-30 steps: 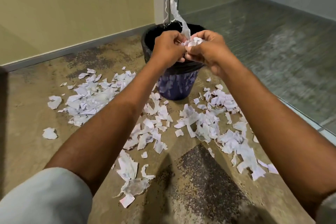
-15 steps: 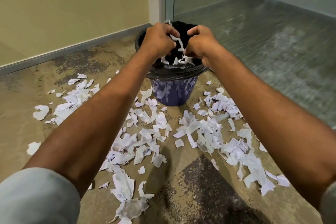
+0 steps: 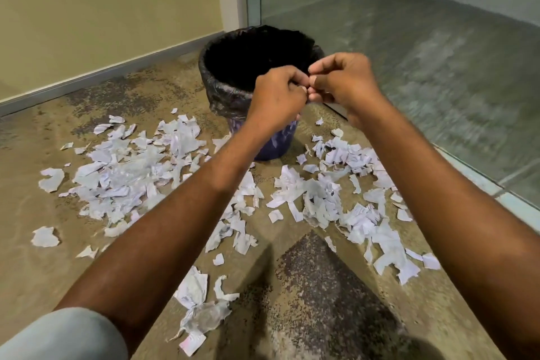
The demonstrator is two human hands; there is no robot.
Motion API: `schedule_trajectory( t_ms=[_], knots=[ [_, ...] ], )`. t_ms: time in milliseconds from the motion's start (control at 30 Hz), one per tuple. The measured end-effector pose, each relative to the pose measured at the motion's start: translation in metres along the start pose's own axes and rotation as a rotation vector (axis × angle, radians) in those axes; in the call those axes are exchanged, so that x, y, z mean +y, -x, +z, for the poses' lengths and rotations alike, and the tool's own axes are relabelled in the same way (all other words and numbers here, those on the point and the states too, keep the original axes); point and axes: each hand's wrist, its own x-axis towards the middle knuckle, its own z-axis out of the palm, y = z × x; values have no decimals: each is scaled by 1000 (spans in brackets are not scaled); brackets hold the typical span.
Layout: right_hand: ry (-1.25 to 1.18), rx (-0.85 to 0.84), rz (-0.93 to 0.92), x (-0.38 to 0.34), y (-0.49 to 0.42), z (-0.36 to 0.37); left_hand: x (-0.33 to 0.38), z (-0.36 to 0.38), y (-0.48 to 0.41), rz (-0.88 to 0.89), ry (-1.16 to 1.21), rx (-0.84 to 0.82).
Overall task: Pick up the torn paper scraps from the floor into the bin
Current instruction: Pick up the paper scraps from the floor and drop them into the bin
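A blue bin (image 3: 274,143) lined with a black bag (image 3: 217,90) stands on the floor near the corner. My left hand (image 3: 276,96) and my right hand (image 3: 346,82) hover together over the bin's near right rim. Their fingers are curled and the fingertips touch each other. No paper shows in either hand. Torn white paper scraps lie all around the bin: a broad pile on the left (image 3: 125,172), another on the right (image 3: 321,196), and a crumpled clump close to me (image 3: 198,310).
A beige wall with a grey skirting (image 3: 96,73) runs behind the bin on the left. A glass partition (image 3: 409,67) with a metal floor rail (image 3: 479,175) closes off the right. The floor is worn brown carpet with dark patches (image 3: 321,295).
The long paper strip and the scraps held in both hands have dropped into the bin. My hands have come back from the bin's mouth to its near right rim.
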Motion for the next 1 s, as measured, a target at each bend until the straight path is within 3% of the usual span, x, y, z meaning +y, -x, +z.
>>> schedule_trajectory(
  t_ms=[267,533,800,1000],
  knots=[
    [277,11,275,107,62,-79,-67,88,90,-111,-200,-371],
    [532,14,433,173,102,-157,-123,144,155,6,-479,-745],
    [818,4,474,214,139,-212,-146,163,173,131,-611,-699],
    [970,-19,503,253,169,-234,-145,162,165,84,-567,-630]
  ],
)
